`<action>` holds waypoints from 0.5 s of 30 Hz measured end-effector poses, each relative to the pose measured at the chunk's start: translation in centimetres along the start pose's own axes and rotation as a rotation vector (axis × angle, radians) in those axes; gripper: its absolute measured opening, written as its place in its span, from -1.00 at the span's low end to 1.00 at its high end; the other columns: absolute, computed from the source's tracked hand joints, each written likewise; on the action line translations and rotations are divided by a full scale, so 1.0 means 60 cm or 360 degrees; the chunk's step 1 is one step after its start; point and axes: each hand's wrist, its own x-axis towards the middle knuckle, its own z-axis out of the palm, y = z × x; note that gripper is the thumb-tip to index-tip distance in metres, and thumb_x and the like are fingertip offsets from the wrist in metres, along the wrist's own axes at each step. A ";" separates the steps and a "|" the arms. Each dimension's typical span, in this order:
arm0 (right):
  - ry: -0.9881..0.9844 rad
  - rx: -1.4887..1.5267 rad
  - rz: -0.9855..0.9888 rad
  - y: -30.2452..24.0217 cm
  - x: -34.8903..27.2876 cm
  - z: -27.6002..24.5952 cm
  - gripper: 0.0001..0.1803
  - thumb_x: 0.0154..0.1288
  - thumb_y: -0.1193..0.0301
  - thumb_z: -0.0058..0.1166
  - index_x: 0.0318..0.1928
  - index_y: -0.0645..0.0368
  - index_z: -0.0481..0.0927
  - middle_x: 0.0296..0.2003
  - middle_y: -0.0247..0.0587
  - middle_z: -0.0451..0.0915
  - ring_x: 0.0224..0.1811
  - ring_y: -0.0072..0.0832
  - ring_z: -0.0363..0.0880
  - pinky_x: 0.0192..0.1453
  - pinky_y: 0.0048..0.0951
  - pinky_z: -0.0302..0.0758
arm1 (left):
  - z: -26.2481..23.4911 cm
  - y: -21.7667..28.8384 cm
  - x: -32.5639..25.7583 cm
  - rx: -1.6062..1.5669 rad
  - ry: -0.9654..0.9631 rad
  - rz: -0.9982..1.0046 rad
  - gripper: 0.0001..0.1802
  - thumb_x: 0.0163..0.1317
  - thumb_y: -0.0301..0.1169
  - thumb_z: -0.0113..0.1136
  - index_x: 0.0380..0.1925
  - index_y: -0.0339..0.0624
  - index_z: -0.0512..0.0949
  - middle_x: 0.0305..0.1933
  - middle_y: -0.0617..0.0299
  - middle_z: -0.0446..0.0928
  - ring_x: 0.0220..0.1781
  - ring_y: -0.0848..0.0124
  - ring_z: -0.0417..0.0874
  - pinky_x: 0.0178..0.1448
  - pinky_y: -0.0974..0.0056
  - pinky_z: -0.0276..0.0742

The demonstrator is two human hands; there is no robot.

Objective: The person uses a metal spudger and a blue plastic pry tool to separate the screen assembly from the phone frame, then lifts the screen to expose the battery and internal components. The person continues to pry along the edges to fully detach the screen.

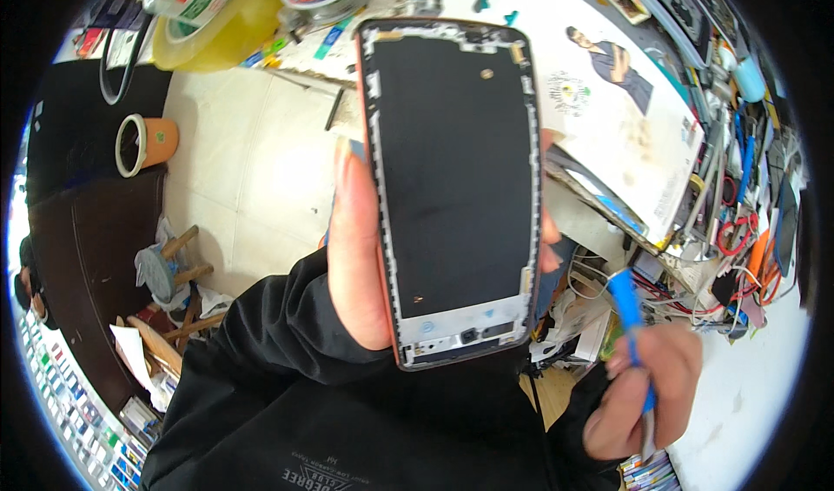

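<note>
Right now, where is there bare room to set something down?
The white printed surface between the phone frame and the jumbled tools looks mostly bare; the tools are crowded. Pale floor tiles lie open between the orange pot and left hand.

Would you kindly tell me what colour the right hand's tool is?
The tool is mostly blue, best seen in the head view.

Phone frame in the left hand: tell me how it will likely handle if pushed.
The phone frame will probably stay stiff, as it holds its flat shape with the left hand gripping only its long sides. It should slide rather than roll, being a flat slab. Its rim may feel slightly tacky, if the patchy whitish border is adhesive.
</note>
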 end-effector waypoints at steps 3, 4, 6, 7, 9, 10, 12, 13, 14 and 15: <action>-0.0482 0.0290 -0.0397 0.014 0.012 -0.010 -0.72 0.23 0.53 0.18 -0.03 0.20 0.70 -0.33 -0.21 0.62 -0.43 -0.41 0.51 -0.31 -0.38 0.43 | 0.009 -0.007 0.004 0.0003 0.0086 -0.0083 0.12 0.42 0.50 -0.44 0.57 -0.30 0.08 0.30 -0.28 0.47 0.01 0.01 0.72 0.03 0.01 0.73; -0.0504 0.0288 -0.0323 0.019 0.014 -0.009 -0.70 0.14 0.55 0.25 -0.06 0.18 0.74 -0.34 -0.24 0.64 -0.47 -0.42 0.51 -0.35 -0.40 0.44 | 0.015 -0.015 0.002 -0.0149 0.0231 0.0018 0.12 0.43 0.49 -0.44 0.58 -0.31 0.03 0.33 -0.39 0.42 -0.04 -0.06 0.73 -0.07 -0.02 0.77; -0.0154 0.0047 -0.0263 0.027 0.018 -0.007 -0.65 -0.02 0.60 0.39 -0.13 0.16 0.82 -0.38 -0.30 0.68 -0.56 -0.45 0.53 -0.44 -0.45 0.44 | 0.023 -0.027 -0.004 -0.0205 0.0230 0.0000 0.12 0.44 0.46 -0.44 0.60 -0.33 -0.03 0.36 -0.50 0.37 -0.15 -0.14 0.75 -0.21 -0.06 0.81; -0.0054 -0.0137 -0.0161 0.029 0.021 -0.008 -0.64 -0.01 0.60 0.39 -0.12 0.15 0.82 -0.35 -0.29 0.68 -0.56 -0.44 0.53 -0.44 -0.45 0.44 | 0.023 -0.030 -0.008 -0.0155 0.0257 0.0026 0.11 0.45 0.45 -0.43 0.59 -0.34 -0.04 0.36 -0.48 0.38 -0.20 -0.14 0.75 -0.25 -0.06 0.81; -0.0184 0.0297 -0.0265 0.029 0.025 -0.009 -0.62 0.00 0.62 0.37 -0.09 0.12 0.82 -0.30 -0.28 0.68 -0.54 -0.42 0.53 -0.45 -0.44 0.45 | 0.020 -0.033 -0.013 -0.0178 0.0172 0.0056 0.14 0.42 0.49 -0.41 0.59 -0.33 -0.01 0.38 -0.38 0.38 -0.12 -0.07 0.74 -0.14 -0.03 0.78; -0.0456 0.0361 -0.0295 0.028 0.027 -0.010 -0.61 0.00 0.63 0.37 -0.08 0.11 0.82 -0.28 -0.27 0.68 -0.53 -0.41 0.54 -0.45 -0.43 0.45 | 0.017 -0.032 -0.015 -0.0066 0.0150 0.0036 0.17 0.39 0.52 -0.39 0.59 -0.33 0.01 0.41 -0.28 0.37 -0.04 0.00 0.73 -0.01 0.01 0.74; -0.0488 0.0170 -0.0353 0.025 0.033 -0.012 -0.60 0.01 0.61 0.40 -0.07 0.08 0.81 -0.32 -0.27 0.65 -0.51 -0.36 0.55 -0.42 -0.42 0.48 | 0.009 -0.028 -0.018 -0.0122 -0.0066 -0.0101 0.19 0.37 0.55 -0.37 0.59 -0.32 0.02 0.45 -0.18 0.35 0.07 0.08 0.70 0.11 0.03 0.71; -0.0326 -0.0186 -0.0225 0.022 0.037 -0.016 -0.60 0.04 0.63 0.37 -0.05 0.06 0.81 -0.35 -0.29 0.63 -0.45 -0.37 0.57 -0.37 -0.42 0.51 | 0.004 -0.025 -0.017 -0.0133 -0.0163 -0.0156 0.18 0.38 0.54 -0.37 0.59 -0.31 0.02 0.47 -0.17 0.33 0.09 0.07 0.69 0.11 0.02 0.71; -0.0071 -0.0100 -0.0121 0.022 0.040 -0.016 -0.58 0.03 0.63 0.36 -0.04 0.07 0.80 -0.37 -0.30 0.62 -0.42 -0.38 0.57 -0.36 -0.42 0.51 | 0.002 -0.024 -0.020 -0.0123 -0.0159 -0.0249 0.17 0.39 0.53 -0.37 0.60 -0.31 0.01 0.49 -0.17 0.30 0.12 0.07 0.67 0.11 0.01 0.71; -0.0081 -0.0072 -0.0046 0.021 0.044 -0.022 -0.59 0.03 0.63 0.36 -0.04 0.08 0.79 -0.36 -0.30 0.63 -0.43 -0.39 0.58 -0.37 -0.41 0.51 | -0.001 -0.023 -0.020 -0.0110 -0.0186 -0.0236 0.16 0.41 0.52 -0.36 0.60 -0.30 0.00 0.51 -0.16 0.28 0.15 0.07 0.66 0.11 -0.01 0.72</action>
